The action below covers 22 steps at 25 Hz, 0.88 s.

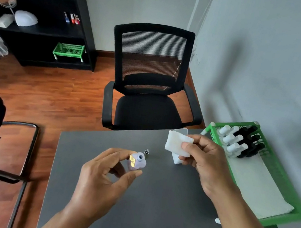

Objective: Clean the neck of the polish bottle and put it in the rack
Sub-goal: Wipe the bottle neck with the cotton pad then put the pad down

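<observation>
Near-centre worktop (151, 202): dark grey, matte, flat.
Polish bottle (137, 161): lilac, small, squarish glass-like body, gold label on one face; cap off, neck open and facing up; held just above worktop, left of centre.
Left hand (99, 180): pinches bottle body, thumb on near side, fingers (119, 153) curled round far side.
Right hand (203, 159): thumb and fingers clamped on edge of white pad (178, 144), raised right of bottle, well apart from neck.
Pad: soft, thin, square, limp; likely folds over neck easily.
Cap with brush (146, 152): small, standing on worktop just beyond bottle.
White container (177, 157): behind pad, mostly hidden.
Rack (274, 173): green plastic, slatted, far right; white liner, white and black bottles lying at far end.
Handling guess: bottle light, rigid, smooth, probably slippery and breakable; open, so keep upright; hold at flat body sides, leave neck free for wiping.
</observation>
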Each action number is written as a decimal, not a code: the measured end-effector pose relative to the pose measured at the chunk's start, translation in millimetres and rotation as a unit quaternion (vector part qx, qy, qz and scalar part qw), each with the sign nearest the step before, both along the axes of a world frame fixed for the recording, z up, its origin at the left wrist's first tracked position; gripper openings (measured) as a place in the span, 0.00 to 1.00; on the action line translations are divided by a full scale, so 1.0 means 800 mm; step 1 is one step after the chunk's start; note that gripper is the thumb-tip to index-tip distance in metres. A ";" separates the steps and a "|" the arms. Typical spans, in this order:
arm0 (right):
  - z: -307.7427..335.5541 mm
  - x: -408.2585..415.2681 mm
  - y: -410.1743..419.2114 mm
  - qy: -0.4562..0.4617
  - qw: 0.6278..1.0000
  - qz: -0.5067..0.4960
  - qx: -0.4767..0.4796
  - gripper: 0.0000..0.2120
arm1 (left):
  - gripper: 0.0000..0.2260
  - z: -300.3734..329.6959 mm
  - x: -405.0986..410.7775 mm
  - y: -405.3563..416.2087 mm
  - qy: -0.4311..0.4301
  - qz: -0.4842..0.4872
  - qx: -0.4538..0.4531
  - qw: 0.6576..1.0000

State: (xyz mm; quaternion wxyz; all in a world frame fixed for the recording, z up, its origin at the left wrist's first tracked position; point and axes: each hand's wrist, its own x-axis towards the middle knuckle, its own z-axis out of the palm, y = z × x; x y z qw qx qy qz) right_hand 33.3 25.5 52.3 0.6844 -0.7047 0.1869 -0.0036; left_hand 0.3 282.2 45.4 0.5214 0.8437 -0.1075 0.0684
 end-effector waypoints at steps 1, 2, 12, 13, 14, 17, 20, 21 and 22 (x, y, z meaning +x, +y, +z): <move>0.014 -0.011 0.013 -0.043 0.993 0.004 -0.113 0.08 | 0.14 0.004 -0.001 -0.002 -0.001 0.000 -0.004 1.000; 0.027 -0.022 0.025 -0.095 0.974 0.004 -0.204 0.06 | 0.13 0.007 -0.001 -0.004 -0.003 -0.003 -0.008 1.000; 0.078 -0.087 0.079 -0.260 0.932 0.077 -0.241 0.10 | 0.14 0.035 -0.010 -0.021 -0.041 -0.040 -0.065 0.996; 0.078 -0.089 0.079 -0.260 0.935 0.083 -0.224 0.10 | 0.14 0.038 -0.011 -0.022 -0.042 -0.041 -0.069 0.996; 0.079 -0.091 0.078 -0.258 0.940 0.085 -0.204 0.11 | 0.13 0.042 -0.013 -0.023 -0.041 -0.042 -0.075 0.995; 0.083 -0.095 0.070 -0.256 0.951 0.086 -0.153 0.12 | 0.11 0.053 -0.016 -0.031 -0.040 -0.038 -0.093 0.994; 0.085 -0.098 0.060 -0.282 0.940 0.088 -0.170 0.12 | 0.11 0.063 -0.019 -0.043 -0.040 -0.033 -0.093 0.994; 0.087 -0.099 0.056 -0.293 0.933 0.089 -0.188 0.12 | 0.11 0.067 -0.020 -0.049 -0.039 -0.030 -0.093 0.994; 0.088 -0.100 0.052 -0.303 0.927 0.089 -0.204 0.12 | 0.11 0.070 -0.021 -0.055 -0.039 -0.027 -0.093 0.995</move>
